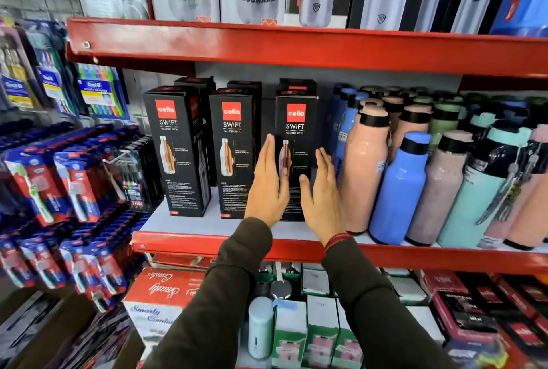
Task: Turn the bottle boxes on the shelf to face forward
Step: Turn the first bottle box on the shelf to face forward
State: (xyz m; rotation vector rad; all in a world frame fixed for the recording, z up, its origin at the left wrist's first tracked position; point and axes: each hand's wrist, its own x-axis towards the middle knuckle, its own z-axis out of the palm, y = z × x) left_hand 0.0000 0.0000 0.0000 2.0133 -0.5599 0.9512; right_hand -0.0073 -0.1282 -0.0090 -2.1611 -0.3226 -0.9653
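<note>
A shop: red shelves (296, 48) stocked with boxed bottles (234, 149) and toothbrush packs (74, 187).

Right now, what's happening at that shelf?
A person is straightening black bottle boxes on the red shelf. Both hands are open and flat beside the right box, the left hand on its left side and the right hand on its right. All three front boxes show their labels forward.

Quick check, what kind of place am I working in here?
Most likely a shop aisle: red shelves stocked with rows of boxed bottles, loose coloured bottles, and packaged toothbrushes hanging at the left.
</note>
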